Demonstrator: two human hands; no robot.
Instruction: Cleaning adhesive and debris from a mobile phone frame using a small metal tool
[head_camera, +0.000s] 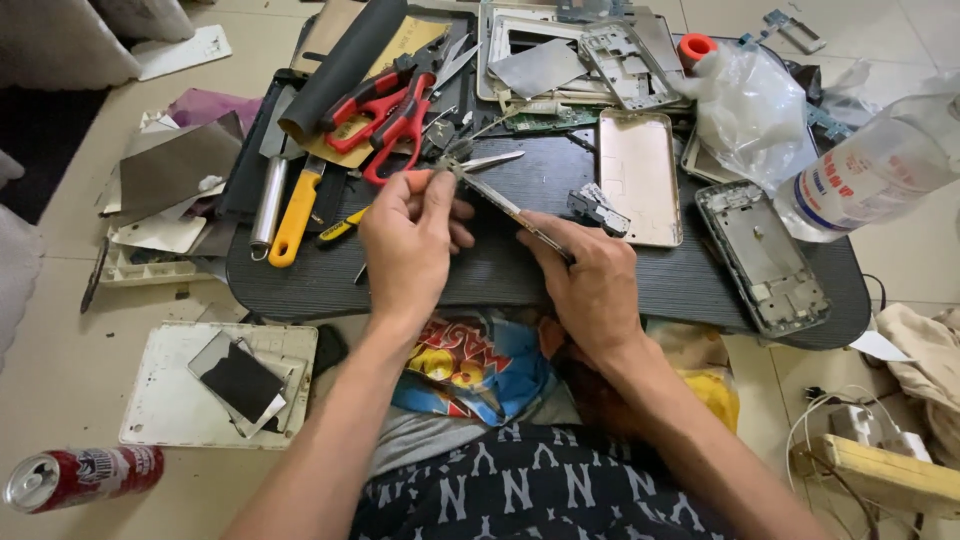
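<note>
My left hand (408, 243) pinches a small part at its fingertips, just below the red-handled scissors (385, 115). My right hand (590, 285) grips a long thin metal tool (505, 207), tweezers by the look of it, whose tip reaches up-left to the part held by the left fingers. Both hands hover over the dark wood-grain lap table (500, 270). A second pair of tweezers (490, 160) lies just above the left hand.
A gold phone back (640, 175), a grey phone frame (765, 255), a small dark component (597, 210), a yellow-handled tool (295, 215), a silver cylinder (270, 200), a plastic bag (745, 105) and a clear bottle (880, 165) crowd the table. A tablet shell (170, 390) and a can (80, 478) lie on the floor.
</note>
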